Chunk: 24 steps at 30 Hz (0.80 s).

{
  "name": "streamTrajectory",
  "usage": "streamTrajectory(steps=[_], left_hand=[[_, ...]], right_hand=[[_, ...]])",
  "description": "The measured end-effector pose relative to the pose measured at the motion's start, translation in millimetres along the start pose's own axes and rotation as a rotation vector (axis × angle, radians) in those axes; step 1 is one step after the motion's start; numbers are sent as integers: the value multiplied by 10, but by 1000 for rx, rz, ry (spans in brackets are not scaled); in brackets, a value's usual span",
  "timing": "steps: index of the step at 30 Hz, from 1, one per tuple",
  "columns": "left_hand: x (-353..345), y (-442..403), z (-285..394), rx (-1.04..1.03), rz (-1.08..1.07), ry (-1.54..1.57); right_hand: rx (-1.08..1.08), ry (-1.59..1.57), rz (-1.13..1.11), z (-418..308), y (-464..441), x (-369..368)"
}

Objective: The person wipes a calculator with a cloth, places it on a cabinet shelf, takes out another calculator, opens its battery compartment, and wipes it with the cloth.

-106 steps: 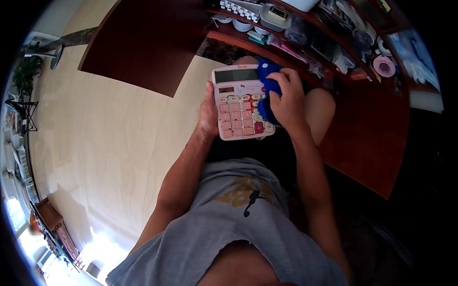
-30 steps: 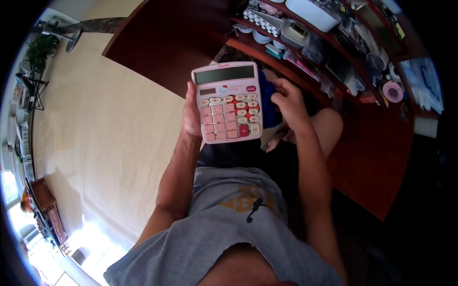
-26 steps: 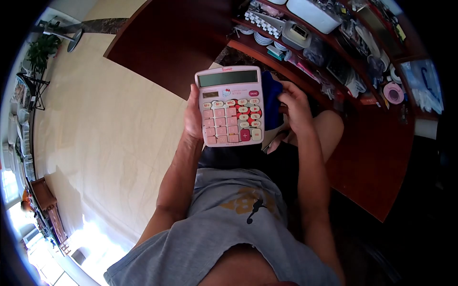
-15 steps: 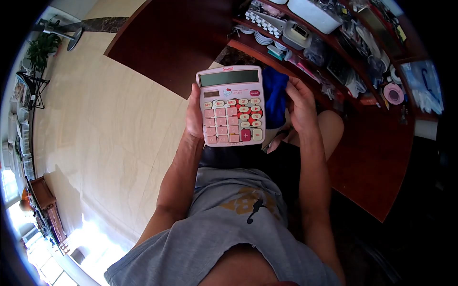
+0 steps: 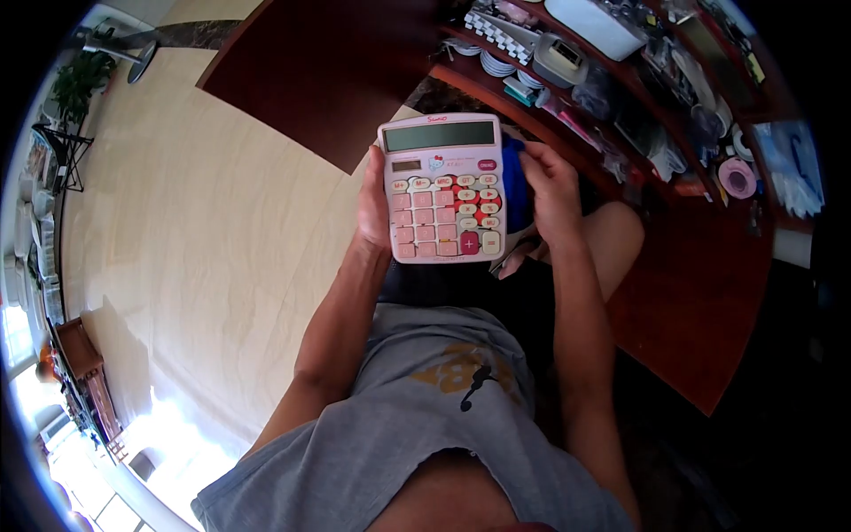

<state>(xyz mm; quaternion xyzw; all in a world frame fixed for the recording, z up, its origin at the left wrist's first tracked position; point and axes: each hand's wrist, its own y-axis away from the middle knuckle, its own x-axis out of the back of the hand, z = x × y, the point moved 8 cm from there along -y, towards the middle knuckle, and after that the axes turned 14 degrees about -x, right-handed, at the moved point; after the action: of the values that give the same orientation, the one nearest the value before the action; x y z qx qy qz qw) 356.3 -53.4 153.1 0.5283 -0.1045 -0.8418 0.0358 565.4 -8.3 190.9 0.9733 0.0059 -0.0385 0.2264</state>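
A pink calculator [image 5: 429, 162] with a dark display and rows of pink and cream keys faces me, held upright in front of my lap. My left hand [image 5: 375, 202] grips its left edge, thumb along the side and the other fingers hidden behind. At the calculator's right edge, my right hand [image 5: 551, 184] pinches a blue cloth [image 5: 516, 183], which is partly hidden behind the calculator.
Dark wooden shelves [image 5: 567, 111] at upper right hold plates, a grey container [image 5: 560, 58], bags and a roll of pink tape [image 5: 737, 178]. A dark wooden panel [image 5: 310, 80] stands at upper left over the pale tiled floor [image 5: 213, 222]. A wooden surface [image 5: 687, 306] lies at right.
The calculator and my left hand have shifted slightly right and up. My right hand has moved a little left with the blue cloth, more of which is now behind the calculator.
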Motion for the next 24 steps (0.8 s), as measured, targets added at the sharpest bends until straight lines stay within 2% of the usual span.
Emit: streamTrajectory(steps=[4, 6, 8, 9, 10, 12, 14, 16, 20, 24], left_hand=[[2, -19, 15, -14, -20, 12], [25, -8, -7, 15, -9, -4], [-30, 29, -52, 105, -37, 45], [-3, 32, -45, 129, -38, 47], [-6, 20, -45, 134, -34, 49], [-19, 36, -79, 158, -39, 21], [-23, 9, -91, 161, -75, 53], [42, 36, -143, 163, -12, 14], [-58, 48, -213, 201, -79, 68], [13, 51, -233, 219, -48, 37]], right_hand=[[-45, -463, -98, -19, 20, 180], [-41, -465, -98, -70, 86, 165], [53, -155, -55, -163, 158, 85], [141, 309, 42, -214, 194, 2], [272, 459, 13, -283, 244, -194], [762, 882, 137, -524, 495, -540], [769, 955, 147, -497, 535, -656], [859, 1062, 117, -480, 646, -865], [918, 968, 8, -460, 731, -1167], [928, 990, 55, -434, 637, -947]])
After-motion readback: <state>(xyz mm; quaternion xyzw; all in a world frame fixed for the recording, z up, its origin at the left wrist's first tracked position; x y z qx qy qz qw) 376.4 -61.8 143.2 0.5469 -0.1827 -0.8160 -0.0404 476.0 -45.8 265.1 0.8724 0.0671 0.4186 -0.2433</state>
